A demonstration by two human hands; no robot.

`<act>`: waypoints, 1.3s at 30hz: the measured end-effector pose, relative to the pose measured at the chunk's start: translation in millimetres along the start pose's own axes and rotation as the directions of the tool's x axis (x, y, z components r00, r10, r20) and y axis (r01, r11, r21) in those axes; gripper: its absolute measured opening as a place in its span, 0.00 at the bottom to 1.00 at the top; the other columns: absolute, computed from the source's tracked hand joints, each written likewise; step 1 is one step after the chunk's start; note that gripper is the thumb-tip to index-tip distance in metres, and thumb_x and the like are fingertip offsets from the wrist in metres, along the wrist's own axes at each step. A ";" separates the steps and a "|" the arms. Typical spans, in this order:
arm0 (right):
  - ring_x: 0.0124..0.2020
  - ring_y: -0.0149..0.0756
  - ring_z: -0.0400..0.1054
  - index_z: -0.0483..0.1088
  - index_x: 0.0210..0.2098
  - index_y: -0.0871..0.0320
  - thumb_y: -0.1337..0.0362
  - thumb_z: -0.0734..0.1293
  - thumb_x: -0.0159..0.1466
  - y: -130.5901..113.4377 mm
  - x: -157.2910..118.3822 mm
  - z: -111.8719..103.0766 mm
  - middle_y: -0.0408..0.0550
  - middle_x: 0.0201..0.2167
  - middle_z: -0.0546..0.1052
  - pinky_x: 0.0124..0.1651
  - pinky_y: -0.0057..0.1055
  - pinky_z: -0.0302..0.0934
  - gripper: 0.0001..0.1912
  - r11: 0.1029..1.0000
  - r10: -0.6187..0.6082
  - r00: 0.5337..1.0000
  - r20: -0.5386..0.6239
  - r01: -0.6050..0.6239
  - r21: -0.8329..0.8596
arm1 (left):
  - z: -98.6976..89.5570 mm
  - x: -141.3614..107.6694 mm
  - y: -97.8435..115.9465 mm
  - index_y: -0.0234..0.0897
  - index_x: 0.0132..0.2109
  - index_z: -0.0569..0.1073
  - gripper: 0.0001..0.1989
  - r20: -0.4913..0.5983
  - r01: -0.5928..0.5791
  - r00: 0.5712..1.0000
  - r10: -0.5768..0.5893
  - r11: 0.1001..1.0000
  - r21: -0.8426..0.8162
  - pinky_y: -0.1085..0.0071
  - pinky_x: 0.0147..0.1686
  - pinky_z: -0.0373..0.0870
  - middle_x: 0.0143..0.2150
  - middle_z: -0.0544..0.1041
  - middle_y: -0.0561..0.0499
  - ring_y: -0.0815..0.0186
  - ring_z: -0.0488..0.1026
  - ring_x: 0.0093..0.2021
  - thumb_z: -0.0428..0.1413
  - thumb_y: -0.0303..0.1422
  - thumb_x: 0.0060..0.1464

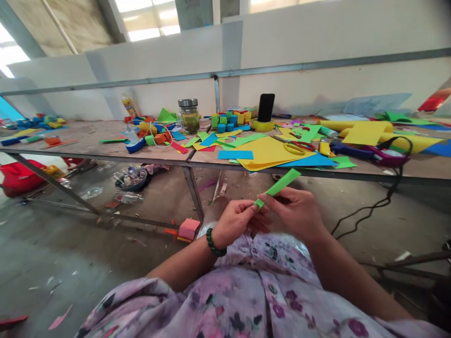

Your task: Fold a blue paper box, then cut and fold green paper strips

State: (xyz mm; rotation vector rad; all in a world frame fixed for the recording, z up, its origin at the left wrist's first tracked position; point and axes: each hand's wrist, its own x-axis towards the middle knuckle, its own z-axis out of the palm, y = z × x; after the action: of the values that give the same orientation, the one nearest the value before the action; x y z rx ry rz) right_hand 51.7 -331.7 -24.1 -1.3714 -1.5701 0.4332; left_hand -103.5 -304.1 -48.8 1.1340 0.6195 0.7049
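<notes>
A light green strip is held over my lap, in front of the table edge, slanting up to the right. My left hand, with a dark green bead bracelet at the wrist, pinches its lower end, which looks folded. Just right of it, my right hand grips the strip nearer its middle between thumb and fingers. The strip's upper end sticks out free beyond the right hand. On the table past the hands lie a large yellow sheet, a blue strip and yellow-handled scissors.
Behind stand a lidded glass jar, small coloured cubes and a dark phone. A purple and blue tool with a black cord hangs at the right edge. Below, a basin and a pink block sit near the table legs.
</notes>
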 end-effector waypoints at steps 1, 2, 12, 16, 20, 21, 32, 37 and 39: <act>0.21 0.31 0.62 0.74 0.23 0.57 0.53 0.69 0.59 0.7 -1.2 -0.1 0.44 0.19 0.73 0.22 0.28 0.55 0.15 0.998 -0.034 0.999 -0.002 0.034 -0.044 | -0.2 0.5 -0.6 0.30 0.34 0.76 0.28 -0.006 -0.010 1.000 0.010 1.000 0.016 0.72 0.26 0.71 0.28 0.80 0.43 0.63 0.77 0.23 0.61 0.55 0.42; 0.21 0.31 0.63 0.74 0.23 0.57 0.54 0.68 0.60 1.1 -2.4 -0.3 0.44 0.20 0.73 0.23 0.28 0.56 0.14 0.993 -0.075 0.997 -0.006 0.074 -0.093 | -0.4 0.9 -1.1 0.30 0.33 0.76 0.28 -0.011 -0.020 1.000 0.020 0.999 0.034 0.71 0.26 0.71 0.29 0.80 0.42 0.63 0.77 0.23 0.60 0.55 0.42; 0.24 0.30 0.69 0.75 0.30 0.55 0.64 0.66 0.63 -7.1 -13.8 0.7 0.45 0.25 0.76 0.27 0.27 0.60 0.07 0.835 -0.431 0.900 0.063 0.424 -0.349 | 0.1 3.1 -0.1 0.31 0.24 0.73 0.28 -0.076 -0.100 0.991 0.107 0.991 0.090 0.75 0.22 0.65 0.20 0.73 0.49 0.68 0.71 0.20 0.61 0.56 0.39; 0.30 0.34 0.72 0.75 0.39 0.57 0.72 0.67 0.61 -7.8 -24.7 4.7 0.50 0.31 0.78 0.33 0.28 0.65 0.08 0.700 -0.637 0.770 0.035 0.597 -0.391 | 3.8 1.5 2.5 0.31 0.21 0.71 0.26 -0.107 -0.226 0.966 0.234 0.971 0.083 0.77 0.22 0.62 0.19 0.68 0.54 0.73 0.64 0.21 0.62 0.53 0.41; 0.32 0.35 0.72 0.74 0.43 0.57 0.74 0.67 0.60 -7.0 -27.9 4.2 0.51 0.33 0.78 0.35 0.30 0.67 0.13 0.615 -0.723 0.690 0.027 0.661 -0.430 | 7.2 -1.7 8.6 0.31 0.25 0.75 0.23 -0.134 -0.271 0.950 0.283 0.957 0.101 0.77 0.24 0.63 0.22 0.70 0.53 0.72 0.64 0.23 0.60 0.51 0.44; 0.31 0.35 0.71 0.74 0.44 0.58 0.75 0.67 0.60 -6.8 -27.5 3.6 0.51 0.33 0.78 0.35 0.30 0.67 0.14 0.599 -0.738 0.674 0.022 0.670 -0.438 | 7.4 -2.6 10.2 0.30 0.26 0.77 0.22 -0.137 -0.272 0.949 0.285 0.957 0.104 0.77 0.25 0.64 0.23 0.71 0.52 0.71 0.66 0.25 0.60 0.50 0.45; 0.32 0.34 0.68 0.73 0.46 0.61 0.78 0.68 0.58 -7.0 -24.2 2.3 0.50 0.31 0.76 0.32 0.29 0.66 0.17 0.517 -0.801 0.595 0.062 0.741 -0.428 | -2.0 -16.8 20.6 0.30 0.40 0.80 0.19 0.003 -0.175 0.984 0.176 0.981 -0.077 0.75 0.34 0.71 0.31 0.78 0.47 0.69 0.72 0.31 0.60 0.43 0.50; 0.31 0.33 0.68 0.74 0.46 0.59 0.77 0.69 0.57 -0.3 -22.5 4.8 0.48 0.31 0.76 0.31 0.28 0.67 0.18 0.494 -0.820 0.569 0.059 0.756 -0.429 | -0.8 -16.2 21.8 0.29 0.39 0.81 0.21 -0.028 -0.209 0.977 0.210 0.977 0.040 0.75 0.34 0.71 0.30 0.78 0.47 0.68 0.72 0.31 0.61 0.46 0.49; 0.32 0.34 0.69 0.73 0.48 0.59 0.77 0.69 0.57 2.9 -21.6 3.4 0.50 0.32 0.77 0.32 0.29 0.68 0.19 0.482 -0.827 0.559 0.065 0.763 -0.431 | -0.5 -15.1 21.3 0.29 0.39 0.81 0.22 -0.055 -0.258 0.963 0.264 0.961 0.096 0.75 0.33 0.70 0.30 0.78 0.47 0.69 0.71 0.31 0.61 0.46 0.49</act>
State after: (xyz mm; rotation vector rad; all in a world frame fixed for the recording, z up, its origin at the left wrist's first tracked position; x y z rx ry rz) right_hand 48.3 -349.1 -37.1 -0.7477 -2.0345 -0.6254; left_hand -117.4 -309.9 -27.5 1.2924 0.5672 0.9533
